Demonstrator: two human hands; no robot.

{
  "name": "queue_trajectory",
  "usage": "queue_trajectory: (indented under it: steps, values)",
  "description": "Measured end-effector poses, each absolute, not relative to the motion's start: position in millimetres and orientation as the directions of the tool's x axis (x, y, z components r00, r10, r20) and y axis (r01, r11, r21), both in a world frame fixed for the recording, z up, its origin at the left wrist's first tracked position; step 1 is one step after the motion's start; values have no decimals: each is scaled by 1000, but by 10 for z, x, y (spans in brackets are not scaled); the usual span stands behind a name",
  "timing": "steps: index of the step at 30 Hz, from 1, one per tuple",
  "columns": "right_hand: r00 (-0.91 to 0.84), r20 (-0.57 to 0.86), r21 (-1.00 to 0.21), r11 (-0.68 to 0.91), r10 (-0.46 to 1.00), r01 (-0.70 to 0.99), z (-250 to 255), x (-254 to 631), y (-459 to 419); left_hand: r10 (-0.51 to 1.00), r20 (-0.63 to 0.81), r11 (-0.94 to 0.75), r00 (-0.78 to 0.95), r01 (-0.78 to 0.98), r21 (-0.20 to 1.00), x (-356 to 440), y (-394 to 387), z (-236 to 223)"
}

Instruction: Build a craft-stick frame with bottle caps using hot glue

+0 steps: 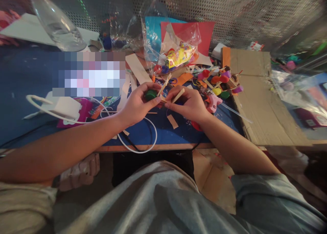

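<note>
My left hand (136, 104) is closed around a small craft piece at the middle of the table, its thumb and fingers pressed together. A dark green bottle cap (151, 95) shows within its grip, beside a pale wooden stick (165, 84) that slants upward. Close by on the right, the fingers of my right hand (192, 104) pinch the same piece near a second short wooden stick (178, 95). The fingertips almost meet, and they hide how the parts are joined. A small tan strip (172, 121) lies on the blue tabletop just below.
A white cable (156, 133) loops over the table's front edge. Colourful caps and sticks (223, 78) are heaped behind my right hand. Flat cardboard (265, 104) covers the right side. A clear bottle (60, 26) stands back left, and a plastic bag (153, 40) lies behind.
</note>
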State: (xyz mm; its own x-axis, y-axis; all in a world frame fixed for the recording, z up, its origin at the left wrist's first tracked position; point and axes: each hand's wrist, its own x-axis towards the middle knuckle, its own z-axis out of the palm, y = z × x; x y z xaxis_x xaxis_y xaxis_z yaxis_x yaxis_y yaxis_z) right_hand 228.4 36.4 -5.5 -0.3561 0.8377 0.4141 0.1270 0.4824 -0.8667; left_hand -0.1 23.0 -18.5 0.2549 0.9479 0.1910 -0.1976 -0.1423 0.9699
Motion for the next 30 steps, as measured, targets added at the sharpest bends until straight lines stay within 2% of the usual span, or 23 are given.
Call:
queue_trajectory:
  steps: [7, 15, 30]
  values:
    - [-393, 454, -830, 540, 800, 139, -83, 2314, 380, 957, 93, -14, 274, -281, 960, 2, 213, -139]
    - [-474, 521, -742, 651, 710, 159, -56, 2329, 371, 962, 81, -7, 259, -275, 961, 9, 203, -137]
    - [-582, 500, -747, 659, 642, 85, -2, 2380, 369, 958, 120, -25, 261, -340, 940, -5, 236, -177]
